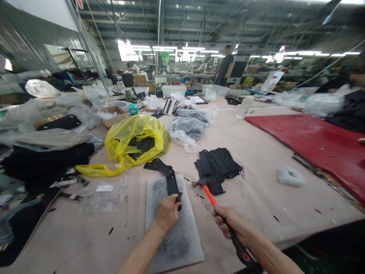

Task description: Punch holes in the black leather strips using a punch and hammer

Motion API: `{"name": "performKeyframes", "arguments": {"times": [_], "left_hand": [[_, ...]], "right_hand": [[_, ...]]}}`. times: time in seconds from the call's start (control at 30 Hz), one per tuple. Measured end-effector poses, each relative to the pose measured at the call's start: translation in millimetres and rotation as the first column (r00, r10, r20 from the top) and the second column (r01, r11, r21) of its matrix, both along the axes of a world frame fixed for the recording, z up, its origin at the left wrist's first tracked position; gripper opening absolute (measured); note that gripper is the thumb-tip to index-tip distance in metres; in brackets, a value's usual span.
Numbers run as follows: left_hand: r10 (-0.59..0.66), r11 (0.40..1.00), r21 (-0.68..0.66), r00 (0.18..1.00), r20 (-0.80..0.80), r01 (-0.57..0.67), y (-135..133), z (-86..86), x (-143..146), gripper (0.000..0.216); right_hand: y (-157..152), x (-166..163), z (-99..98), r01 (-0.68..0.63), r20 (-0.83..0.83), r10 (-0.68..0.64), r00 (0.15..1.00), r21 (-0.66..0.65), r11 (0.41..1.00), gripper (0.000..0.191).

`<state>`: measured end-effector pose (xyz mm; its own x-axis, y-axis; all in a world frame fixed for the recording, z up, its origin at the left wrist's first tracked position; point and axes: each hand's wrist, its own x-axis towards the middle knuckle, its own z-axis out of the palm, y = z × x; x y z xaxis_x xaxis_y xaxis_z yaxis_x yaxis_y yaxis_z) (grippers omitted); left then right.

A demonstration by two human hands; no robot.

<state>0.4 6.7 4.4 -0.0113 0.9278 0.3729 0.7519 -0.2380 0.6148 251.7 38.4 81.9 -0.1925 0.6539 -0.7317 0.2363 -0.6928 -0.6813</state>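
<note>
My left hand (167, 212) is closed around a short metal punch (180, 193), held upright over a white board (189, 232) that is worn and speckled black. Beneath the punch lies a black strip (171, 185), its far end meeting other black pieces (160, 166) beyond the board. My right hand (232, 224) grips a claw hammer (210, 196) with an orange shaft and black handle. The hammer's head is to the right of the punch, apart from it. Just past the head sits a pile of black strips (219, 165).
A yellow plastic bag (137, 129) with dark pieces inside stands behind the board. Clear bags (188, 127) lie farther back. To the right are a white block (291, 176) and a red board (313, 140). A thin metal rod (126, 213) rests at left. People are in the background.
</note>
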Motion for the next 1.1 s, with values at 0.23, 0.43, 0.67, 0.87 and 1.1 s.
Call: {"name": "performKeyframes", "arguments": {"times": [0.23,0.43,0.67,0.87,1.1], "left_hand": [[-0.007,1.0,0.013,1.0,0.013,0.007,1.0,-2.4,-0.9,0.015],[-0.008,0.999,0.044,1.0,0.005,0.008,1.0,-0.3,-1.0,0.014],[-0.003,1.0,0.026,1.0,-0.014,0.004,2.0,-1.3,-0.3,0.011],[-0.007,1.0,0.011,1.0,-0.007,0.007,2.3,-1.3,-0.9,0.01],[-0.006,1.0,0.01,1.0,-0.014,0.007,2.5,-0.5,-1.2,0.011]], "right_hand": [[-15.0,2.3,126.2,0.145,-0.008,-0.255,0.967,0.839,0.524,0.037],[-35.0,7.9,108.0,-0.64,0.659,0.028,0.751,0.718,0.274,0.034],[-33.2,7.3,109.5,-0.546,0.598,-0.028,0.801,0.748,0.378,0.043],[-26.7,13.2,121.6,-0.408,0.498,-0.035,0.867,0.748,0.524,0.043],[-23.1,24.5,93.9,-0.636,0.681,0.172,0.712,0.519,0.571,0.04]]}}
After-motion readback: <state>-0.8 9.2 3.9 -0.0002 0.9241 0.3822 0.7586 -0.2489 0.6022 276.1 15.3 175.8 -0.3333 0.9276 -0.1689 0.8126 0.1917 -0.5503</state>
